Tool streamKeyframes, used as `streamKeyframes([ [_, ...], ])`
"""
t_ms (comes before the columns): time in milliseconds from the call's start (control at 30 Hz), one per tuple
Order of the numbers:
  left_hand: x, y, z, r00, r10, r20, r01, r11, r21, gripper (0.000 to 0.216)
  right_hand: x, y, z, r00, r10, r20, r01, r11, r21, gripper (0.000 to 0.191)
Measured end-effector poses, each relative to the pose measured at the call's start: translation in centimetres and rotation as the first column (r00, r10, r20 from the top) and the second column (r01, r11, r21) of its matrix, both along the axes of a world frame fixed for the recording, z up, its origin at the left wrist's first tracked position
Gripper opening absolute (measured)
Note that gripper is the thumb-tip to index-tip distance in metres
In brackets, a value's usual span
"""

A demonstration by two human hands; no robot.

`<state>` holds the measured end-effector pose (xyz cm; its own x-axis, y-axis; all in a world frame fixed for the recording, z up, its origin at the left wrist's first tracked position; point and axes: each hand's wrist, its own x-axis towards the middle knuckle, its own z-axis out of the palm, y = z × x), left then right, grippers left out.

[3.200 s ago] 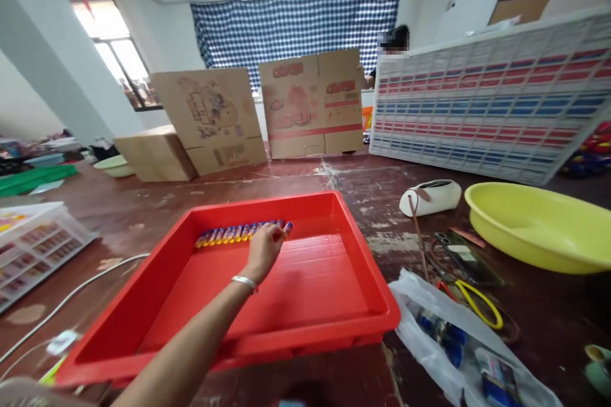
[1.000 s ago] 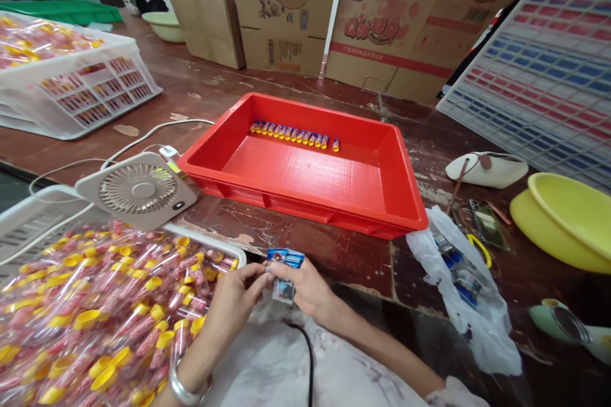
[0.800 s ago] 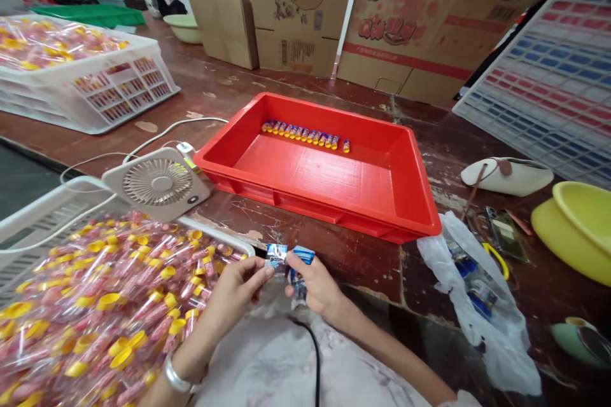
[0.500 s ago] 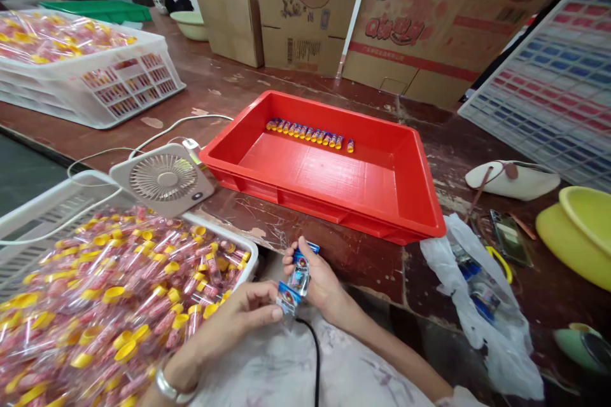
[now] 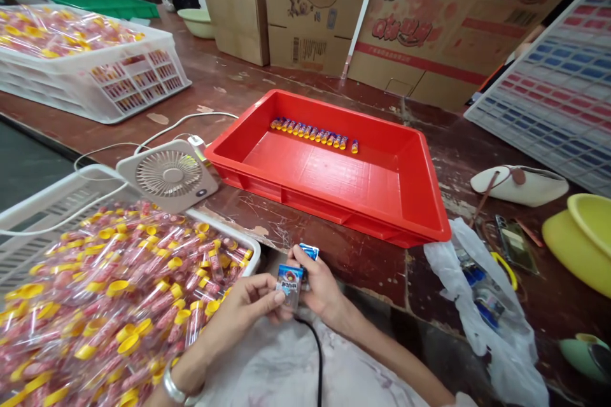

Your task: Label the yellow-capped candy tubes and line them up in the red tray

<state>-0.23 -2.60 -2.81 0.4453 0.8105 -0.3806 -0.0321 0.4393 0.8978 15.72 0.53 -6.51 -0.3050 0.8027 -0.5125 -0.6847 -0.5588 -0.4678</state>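
Note:
My left hand [image 5: 260, 297] pinches a small blue-topped clear packet [image 5: 289, 281], its printed face turned up toward me. Just right of it, my right hand [image 5: 319, 280] is closed on further blue packets [image 5: 310, 252], whose number I cannot make out. Both hands meet above my lap at the table's front edge. Beyond them stands a red tray [image 5: 310, 203], with a row of small blue-and-yellow tubes [image 5: 315, 135] along its far side. One tube [image 5: 354, 147] lies slightly apart at the row's right end.
A white basket [image 5: 251, 247] of yellow-capped pink tubes is at my left. Near it sits a small fan [image 5: 169, 175] with a cable. A plastic bag [image 5: 501, 337], a phone [image 5: 515, 245] and a yellow bowl [image 5: 573, 241] are on the right. Cardboard boxes [image 5: 238, 22] stand behind.
The packet in my left hand has turned upright and moved up, now overlapping the ones in my right hand. The whole view has shifted slightly.

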Motion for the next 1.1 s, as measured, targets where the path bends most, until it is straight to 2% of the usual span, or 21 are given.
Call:
streamKeyframes([
  [67, 0.0, 0.1, 0.1, 0.999, 0.032, -0.019, -0.033, 0.998, -0.050, 0.037, 0.5, 0.1, 0.1, 0.999, 0.013, 0.042, -0.014, 1.000, 0.013, 0.041],
  [133, -0.2, 0.4, 0.0, 0.995, 0.086, -0.051, -0.090, 0.994, -0.064, 0.039, 1.1, 0.1, 0.1, 0.995, 0.086, 0.050, -0.088, 0.996, 0.033, 0.043],
  [267, -0.3, 0.6, -0.5, 0.980, 0.164, -0.110, -0.166, 0.986, -0.013, 0.040, 1.6, -0.3, 0.1, 0.971, 0.228, 0.069, -0.233, 0.969, 0.080, 0.048],
  [433, 0.4, -0.1, -1.0, 0.968, 0.169, -0.187, -0.158, 0.985, 0.076, 0.037, 1.1, -0.8, -0.1, 0.927, 0.280, 0.249, -0.316, 0.941, 0.117, 0.048],
  [500, 0.3, -0.4, -0.6, 0.965, 0.172, -0.195, -0.161, 0.984, 0.075, 0.035, 0.9, -0.8, -0.1, 0.914, 0.271, 0.303, -0.319, 0.940, 0.122, 0.045],
  [567, -0.9, -0.4, 0.4, 0.950, 0.120, -0.289, -0.086, 0.988, 0.127, 0.029, 0.8, -0.9, -0.1, 0.910, 0.254, 0.329, -0.306, 0.945, 0.117, 0.045],
  [600, -2.0, -0.4, 1.0, 0.905, 0.076, -0.418, -0.002, 0.985, 0.175, 0.025, 0.8, -1.0, -0.1, 0.908, 0.250, 0.336, -0.302, 0.946, 0.114, 0.045],
  [633, -3.4, -0.2, 1.7, 0.807, 0.045, -0.589, 0.098, 0.973, 0.208, 0.021, 0.9, -1.1, -0.1, 0.907, 0.245, 0.341, -0.298, 0.948, 0.112, 0.045],
  [667, -5.0, -0.1, 2.2, 0.655, 0.034, -0.755, 0.198, 0.956, 0.216, 0.018, 0.9, -1.1, -0.1, 0.907, 0.242, 0.345, -0.295, 0.949, 0.112, 0.044],
  [700, -6.8, 0.1, 2.6, 0.450, 0.044, -0.892, 0.271, 0.945, 0.184, 0.017, 1.0, -1.1, -0.1, 0.907, 0.240, 0.345, -0.294, 0.949, 0.113, 0.043],
  [733, -8.5, 0.3, 2.8, 0.307, 0.059, -0.950, 0.276, 0.950, 0.148, 0.018, 1.0, -1.1, -0.1, 0.909, 0.240, 0.341, -0.294, 0.949, 0.117, 0.042],
  [800, -11.4, 0.5, 2.6, 0.119, 0.054, -0.991, 0.258, 0.962, 0.084, 0.018, 0.9, -1.0, -0.2, 0.911, 0.244, 0.331, -0.301, 0.944, 0.133, 0.041],
  [933, -13.6, 0.4, 0.9, -0.015, 0.030, -0.999, 0.278, 0.960, 0.024, 0.014, 0.5, -0.7, -0.2, 0.918, 0.221, 0.331, -0.286, 0.944, 0.163, 0.042],
  [1033, -13.4, 0.2, 0.3, -0.039, 0.047, -0.998, 0.317, 0.948, 0.032, 0.015, 0.4, -0.6, 0.2, 0.929, 0.158, 0.335, -0.227, 0.957, 0.181, 0.042],
  [1100, -13.0, 0.4, 0.6, -0.016, 0.097, -0.995, 0.344, 0.935, 0.086, 0.012, 0.5, -0.5, 0.5, 0.936, 0.112, 0.333, -0.183, 0.964, 0.191, 0.041],
])
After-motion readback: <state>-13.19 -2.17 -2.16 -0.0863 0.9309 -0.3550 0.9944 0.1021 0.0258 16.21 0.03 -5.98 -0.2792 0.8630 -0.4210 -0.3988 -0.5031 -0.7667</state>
